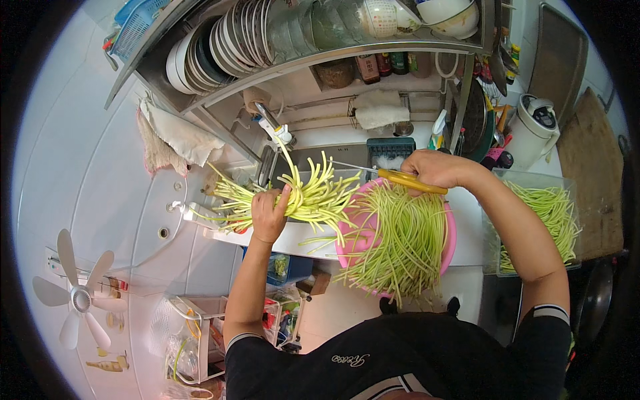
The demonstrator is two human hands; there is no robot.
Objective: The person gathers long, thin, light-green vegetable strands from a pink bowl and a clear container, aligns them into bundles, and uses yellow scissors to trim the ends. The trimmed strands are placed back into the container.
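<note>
My left hand is closed around a bundle of pale green garlic scapes, above the counter edge and the steel sink. With my right hand I hold yellow-handled scissors; their blades point left toward the bundle, and whether they are apart I cannot tell. Under my right hand, a pink plastic basin holds a large heap of long green scapes that hang over its near rim. Cut green pieces fill a clear plastic container to the right, partly hidden by my right forearm.
A steel dish rack with plates and bowls spans the top. The faucet rises at the sink's back left. A dark green basket sits in the sink. At right are a white electric pitcher and a wooden cutting board.
</note>
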